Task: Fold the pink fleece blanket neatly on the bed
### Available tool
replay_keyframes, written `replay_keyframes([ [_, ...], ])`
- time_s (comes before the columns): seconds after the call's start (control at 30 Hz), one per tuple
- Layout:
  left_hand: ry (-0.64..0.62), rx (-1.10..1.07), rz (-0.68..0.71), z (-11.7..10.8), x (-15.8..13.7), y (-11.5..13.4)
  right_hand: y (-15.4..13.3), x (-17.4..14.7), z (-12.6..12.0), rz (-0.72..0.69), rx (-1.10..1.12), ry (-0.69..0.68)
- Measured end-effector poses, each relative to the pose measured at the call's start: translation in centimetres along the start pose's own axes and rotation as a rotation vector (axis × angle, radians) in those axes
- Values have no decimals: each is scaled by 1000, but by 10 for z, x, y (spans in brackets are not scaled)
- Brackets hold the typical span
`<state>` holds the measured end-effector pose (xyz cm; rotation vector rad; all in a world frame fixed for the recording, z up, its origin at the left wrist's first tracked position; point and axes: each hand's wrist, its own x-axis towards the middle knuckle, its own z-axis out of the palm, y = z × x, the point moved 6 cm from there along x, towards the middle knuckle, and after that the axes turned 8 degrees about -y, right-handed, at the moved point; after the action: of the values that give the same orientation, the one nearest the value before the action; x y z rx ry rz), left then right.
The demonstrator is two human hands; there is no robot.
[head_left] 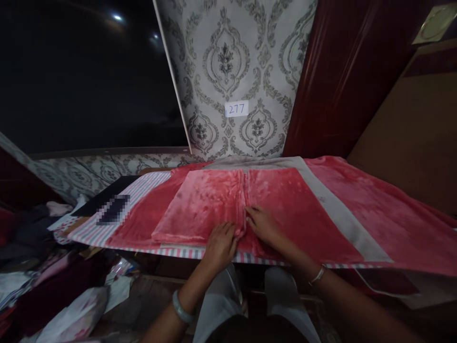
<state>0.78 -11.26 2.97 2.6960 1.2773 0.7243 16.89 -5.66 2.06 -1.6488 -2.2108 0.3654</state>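
A red plush cloth [210, 200] lies folded in front of me, with a raised vertical edge near its middle. My left hand [219, 243] rests on the near end of the left folded part, its fingers closed on the cloth beside that edge. Farther up the same edge, my right hand [262, 224] comes in from the right with its fingertips pinching the fabric. Under the folded part, more red plush and a grey strip [339, 214] spread to the right. The fingertips of both hands are partly sunk in the pile.
A striped cloth [148, 183] covers the table, with a dark blurred-out object [114, 209] on its left. A large television screen [89, 76] stands behind. A card marked 277 [236, 108] is on the patterned wall. Clothes and bags [78, 309] are heaped at lower left; a cardboard box [417, 128] stands right.
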Motion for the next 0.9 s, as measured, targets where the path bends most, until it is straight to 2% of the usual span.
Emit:
replay_keyframes([
  [0.2, 208, -119, 98, -11, -4, -1, 0, 31, -5, -15, 169, 36],
  [0.4, 275, -96, 169, -12, -11, 1, 3, 76, -10, 175, 243, -48],
  [0.6, 216, -103, 193, -9, -8, 9, 3, 97, -17, 269, 195, -39],
  [0.8, 203, -55, 209, -4, -12, 11, 1, 91, -16, 325, 114, -20],
  [0.9, 151, -20, 206, 3, -13, 10, 1, 86, -12, 348, 70, -42],
])
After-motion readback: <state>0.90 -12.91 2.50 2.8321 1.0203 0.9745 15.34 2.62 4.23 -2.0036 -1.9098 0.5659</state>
